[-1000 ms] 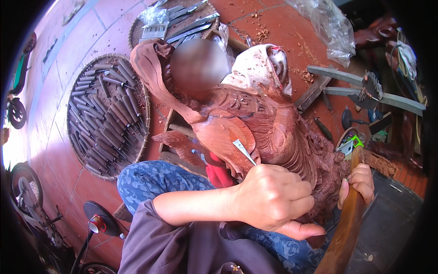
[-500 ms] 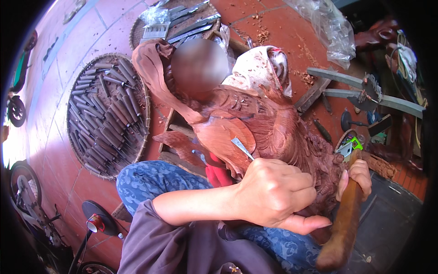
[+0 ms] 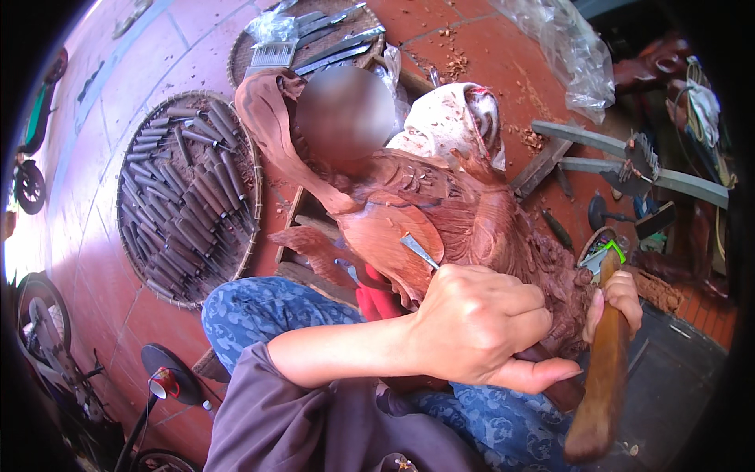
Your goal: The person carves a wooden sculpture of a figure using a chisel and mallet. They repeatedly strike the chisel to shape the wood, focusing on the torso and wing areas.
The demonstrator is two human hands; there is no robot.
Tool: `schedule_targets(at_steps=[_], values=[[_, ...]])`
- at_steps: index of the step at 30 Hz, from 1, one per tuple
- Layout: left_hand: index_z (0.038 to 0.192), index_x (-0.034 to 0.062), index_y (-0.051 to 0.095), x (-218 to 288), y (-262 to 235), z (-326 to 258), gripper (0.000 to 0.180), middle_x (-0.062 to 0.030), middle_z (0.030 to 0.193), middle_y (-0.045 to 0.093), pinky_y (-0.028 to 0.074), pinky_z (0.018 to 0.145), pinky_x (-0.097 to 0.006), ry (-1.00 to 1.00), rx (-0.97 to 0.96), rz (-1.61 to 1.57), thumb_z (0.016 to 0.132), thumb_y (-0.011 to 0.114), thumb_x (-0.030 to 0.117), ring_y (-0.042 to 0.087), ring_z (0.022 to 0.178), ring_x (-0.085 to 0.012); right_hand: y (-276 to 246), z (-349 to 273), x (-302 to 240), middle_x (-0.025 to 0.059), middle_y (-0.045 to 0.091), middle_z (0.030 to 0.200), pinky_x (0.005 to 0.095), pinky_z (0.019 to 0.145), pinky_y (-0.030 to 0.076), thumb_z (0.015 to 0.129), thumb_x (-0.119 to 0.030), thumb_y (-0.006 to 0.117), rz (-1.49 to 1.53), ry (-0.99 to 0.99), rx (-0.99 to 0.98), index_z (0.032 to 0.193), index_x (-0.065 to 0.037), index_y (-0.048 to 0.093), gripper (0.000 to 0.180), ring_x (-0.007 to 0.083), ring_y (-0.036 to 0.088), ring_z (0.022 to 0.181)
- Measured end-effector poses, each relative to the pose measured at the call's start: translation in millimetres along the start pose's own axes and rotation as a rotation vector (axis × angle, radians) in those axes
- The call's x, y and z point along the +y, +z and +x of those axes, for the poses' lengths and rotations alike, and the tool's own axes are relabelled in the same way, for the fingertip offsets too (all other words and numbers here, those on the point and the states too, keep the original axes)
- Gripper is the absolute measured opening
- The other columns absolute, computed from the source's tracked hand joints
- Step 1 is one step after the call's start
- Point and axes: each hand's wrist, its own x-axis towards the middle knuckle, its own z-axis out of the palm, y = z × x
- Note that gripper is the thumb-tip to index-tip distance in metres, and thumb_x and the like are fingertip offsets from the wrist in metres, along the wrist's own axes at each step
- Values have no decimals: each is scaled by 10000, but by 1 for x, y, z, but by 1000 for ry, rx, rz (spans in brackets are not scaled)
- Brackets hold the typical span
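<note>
A reddish-brown wood carving (image 3: 491,212) with flowing folds lies slantwise before me, over my lap. My left hand (image 3: 484,326) is closed round a chisel (image 3: 419,250), thumb stretched toward its butt end. The flat steel blade points up and left, its tip at a smooth rounded patch of the carving. Farther right, my right hand (image 3: 617,303) grips a wooden mallet (image 3: 602,385). The mallet's thick end hangs low, beside the left thumb and the chisel's end. Most of the chisel's handle is hidden by my left hand.
A round woven tray (image 3: 255,236) on the left holds many wooden-handled tools. Behind it, another tray (image 3: 236,59) bears flat metal tools and plastic. White cloth (image 3: 448,118) rests by the carving. Metal bars (image 3: 684,182), a plastic sheet (image 3: 566,55) and wood shavings (image 3: 452,63) lie right.
The mallet's thick end has swung slightly right, away from the left thumb. My left hand and the chisel stay almost in place; the view has shifted a little.
</note>
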Motion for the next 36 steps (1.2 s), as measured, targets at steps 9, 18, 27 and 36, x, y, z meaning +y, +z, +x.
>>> schedule_targets(at_steps=[9, 18, 27, 36], values=[[595, 111, 511, -2, -1, 2, 462, -6, 559, 397, 337, 398, -322, -5, 25, 36, 713, 810, 443, 479, 444, -184, 9, -2, 14, 115, 515, 753, 428, 626, 485, 770, 117, 646, 103, -63, 64, 946, -20, 448, 298, 246, 520, 620], [588, 100, 502, -4, 2, 3, 455, -23, 547, 394, 346, 399, -338, -22, 46, 54, 732, 807, 406, 480, 439, -206, 16, 3, 19, 106, 516, 717, 407, 621, 479, 754, 124, 635, 8, -30, 53, 930, -22, 454, 291, 223, 517, 611], [583, 93, 510, -6, 2, 7, 446, -31, 540, 420, 376, 411, -338, -37, 46, 105, 743, 803, 389, 497, 439, -213, 17, -5, 25, 101, 525, 751, 418, 638, 486, 756, 145, 617, -78, 57, -5, 927, -24, 447, 294, 220, 526, 633], [573, 91, 507, -8, 1, 9, 445, -36, 528, 416, 376, 410, -350, -46, 55, 122, 750, 798, 378, 492, 438, -222, 21, -15, 27, 105, 544, 725, 401, 634, 482, 729, 153, 640, 140, 56, 148, 881, -19, 485, 277, 243, 541, 635]])
